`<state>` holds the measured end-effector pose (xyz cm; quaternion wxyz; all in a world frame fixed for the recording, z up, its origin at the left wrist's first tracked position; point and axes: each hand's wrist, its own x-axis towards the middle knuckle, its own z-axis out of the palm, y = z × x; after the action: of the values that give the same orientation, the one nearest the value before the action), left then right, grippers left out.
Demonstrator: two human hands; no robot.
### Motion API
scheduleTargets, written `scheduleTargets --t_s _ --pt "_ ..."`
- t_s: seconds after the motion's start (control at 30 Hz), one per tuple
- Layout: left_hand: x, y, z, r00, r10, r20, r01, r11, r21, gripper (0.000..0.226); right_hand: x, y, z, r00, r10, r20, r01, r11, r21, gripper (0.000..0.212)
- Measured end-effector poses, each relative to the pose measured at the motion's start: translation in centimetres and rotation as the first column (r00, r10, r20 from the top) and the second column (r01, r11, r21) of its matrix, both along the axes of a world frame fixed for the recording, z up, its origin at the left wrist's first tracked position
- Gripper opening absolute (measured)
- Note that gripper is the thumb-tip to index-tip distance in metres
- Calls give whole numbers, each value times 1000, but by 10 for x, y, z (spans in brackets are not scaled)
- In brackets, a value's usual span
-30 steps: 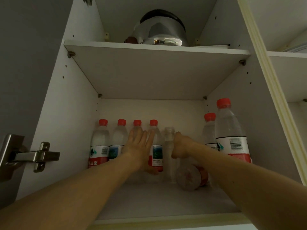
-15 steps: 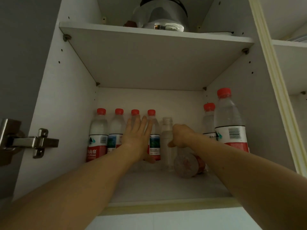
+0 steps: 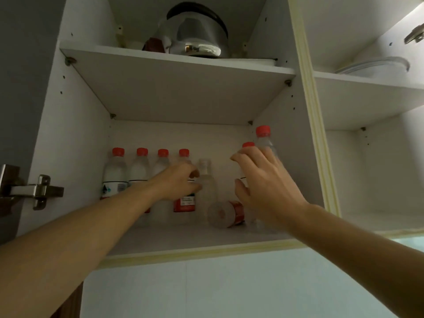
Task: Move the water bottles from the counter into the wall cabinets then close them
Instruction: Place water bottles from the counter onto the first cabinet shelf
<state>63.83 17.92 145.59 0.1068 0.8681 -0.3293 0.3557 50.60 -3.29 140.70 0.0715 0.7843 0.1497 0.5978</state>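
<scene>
Several red-capped water bottles (image 3: pixel 114 173) stand in a row at the back left of the lower cabinet shelf (image 3: pixel 183 239). A clear capless bottle (image 3: pixel 206 189) stands to their right. My left hand (image 3: pixel 176 180) reaches in front of the row, and its thumb and fingers close on the capless bottle's left side. Another bottle (image 3: pixel 223 213) lies on its side just right of it. Two more red-capped bottles (image 3: pixel 263 136) stand at the right wall. They are partly hidden by my right hand (image 3: pixel 263 187), whose fingers are spread and hold nothing.
A metal kettle (image 3: pixel 197 33) sits on the upper shelf (image 3: pixel 183 88). The open door's hinge (image 3: pixel 34 191) sticks out at the left. The neighbouring cabinet on the right is open, with a glass lid (image 3: pixel 376 67) on its upper shelf. White wall tiles lie below.
My right hand has let go of the capless bottle and pulled back to the right with fingers spread. My left hand has shifted right from the row onto the capless bottle.
</scene>
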Motion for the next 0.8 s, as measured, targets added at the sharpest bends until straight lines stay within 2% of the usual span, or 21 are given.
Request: scheduleTargets --t_s 0.07,0.17,0.27,0.3,0.37,0.43,0.5,0.7,0.8 --pt "-7 -16 -5 992 -36 -125 34 999 -24 47 -3 -10 -13 999 -26 34 25 999 26 56" --pt "-14 -45 -9 958 5 -288 1 1000 23 62 1 -19 -24 997 -40 -72 53 981 187 77" --pt "-15 -65 -7 863 51 -503 -41 999 31 71 7 -24 -37 995 33 -96 0 946 323 86" --pt "-13 -69 -6 818 51 -573 -48 999 20 69 10 -27 -43 992 83 -92 -44 930 365 87" --pt "-10 -75 -7 704 30 -710 -46 999 -3 51 13 -30 -50 972 214 -101 -141 867 477 95" --pt "-7 -82 -12 600 41 -799 -51 999 13 40 15 -34 -52 956 278 -94 -181 811 557 100" --pt "-3 -88 -17 568 39 -822 -65 998 3 41 18 -37 -52 953 285 -99 -181 801 570 100" --pt "-4 -89 -19 560 -57 -826 -88 988 -128 56 22 -41 -51 942 308 -135 -171 784 597 105" --pt "-7 -81 -21 566 -107 -817 -86 979 -187 47 24 -41 -51 938 318 -136 -176 777 604 106"
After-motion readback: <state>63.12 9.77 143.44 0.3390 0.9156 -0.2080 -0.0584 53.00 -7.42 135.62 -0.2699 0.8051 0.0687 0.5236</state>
